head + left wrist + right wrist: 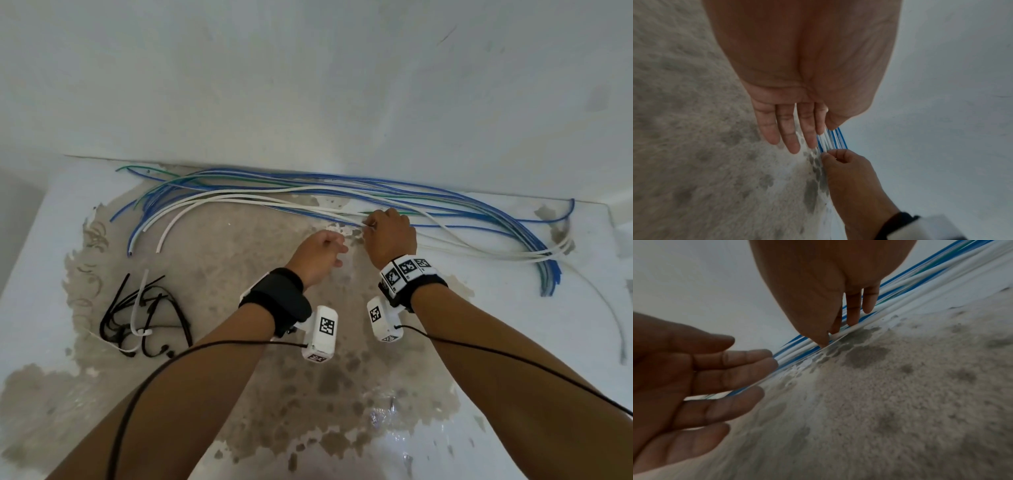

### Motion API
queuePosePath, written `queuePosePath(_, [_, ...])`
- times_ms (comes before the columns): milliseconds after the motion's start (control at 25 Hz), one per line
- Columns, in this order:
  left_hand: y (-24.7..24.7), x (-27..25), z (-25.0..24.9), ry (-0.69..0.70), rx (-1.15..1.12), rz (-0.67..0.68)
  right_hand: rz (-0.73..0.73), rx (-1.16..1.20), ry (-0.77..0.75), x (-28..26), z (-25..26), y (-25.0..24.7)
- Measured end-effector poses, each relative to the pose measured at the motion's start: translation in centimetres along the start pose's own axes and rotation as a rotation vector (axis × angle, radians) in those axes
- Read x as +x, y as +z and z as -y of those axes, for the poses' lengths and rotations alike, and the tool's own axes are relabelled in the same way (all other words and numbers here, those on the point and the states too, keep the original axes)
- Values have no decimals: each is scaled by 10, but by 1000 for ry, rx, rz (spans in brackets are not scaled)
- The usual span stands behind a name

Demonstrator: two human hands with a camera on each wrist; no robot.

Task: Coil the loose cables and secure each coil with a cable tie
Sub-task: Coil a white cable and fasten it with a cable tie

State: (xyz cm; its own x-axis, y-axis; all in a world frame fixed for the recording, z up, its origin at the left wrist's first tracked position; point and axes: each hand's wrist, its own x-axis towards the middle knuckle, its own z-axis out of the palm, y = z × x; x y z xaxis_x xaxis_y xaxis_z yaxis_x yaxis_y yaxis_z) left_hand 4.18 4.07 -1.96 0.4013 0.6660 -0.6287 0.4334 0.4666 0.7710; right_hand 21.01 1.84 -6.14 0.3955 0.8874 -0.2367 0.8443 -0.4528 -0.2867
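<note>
Left hand: the left hand (317,255) hovers above the worn, peeling tabletop (239,394), fingers (786,129) straight and relaxed, holding nothing; only the wrist views show its palm.

Cable ties: a loose heap of black and white cable ties (144,315) lies on the left of the tabletop, seen in the head view alone.

Right hand: the right hand (388,233) pinches a white cable (840,333) between thumb and fingertips.

Cables: blue, white and green cables (308,192) lie uncoiled in long strands along the table's far edge, at the foot of the wall (308,85).
</note>
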Motion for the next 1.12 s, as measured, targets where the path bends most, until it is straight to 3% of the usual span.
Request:
queuePosePath(200, [-1,15,-3,-71,-254,-104,-63,135,-82,-25,-4,2])
queuePosePath(400, [-4,17,0,-173,-510,-147,87,282,-229,-51,-9,7])
queuePosePath(520, [-5,15,7,-169,-503,-150,-24,309,-263,-44,1,3])
queuePosePath(600, [-6,12,10,-170,-480,-143,-90,227,-260,-30,9,2])
queuePosePath(760, [-10,8,14,-169,-405,-140,83,-102,-214,-6,30,-7])
queuePosePath(840, [-15,8,15,-178,-402,-164,46,-58,-209,-4,34,-9])
queuePosePath(920, [-22,9,13,-167,-542,-189,-62,136,-246,-13,33,-10])
queuePosePath(1000, [-32,8,7,-122,-831,-205,-135,307,-296,-32,29,-10])
queuePosePath(1120, [-52,6,-4,-71,-1202,-292,-188,292,-320,-69,18,-11])
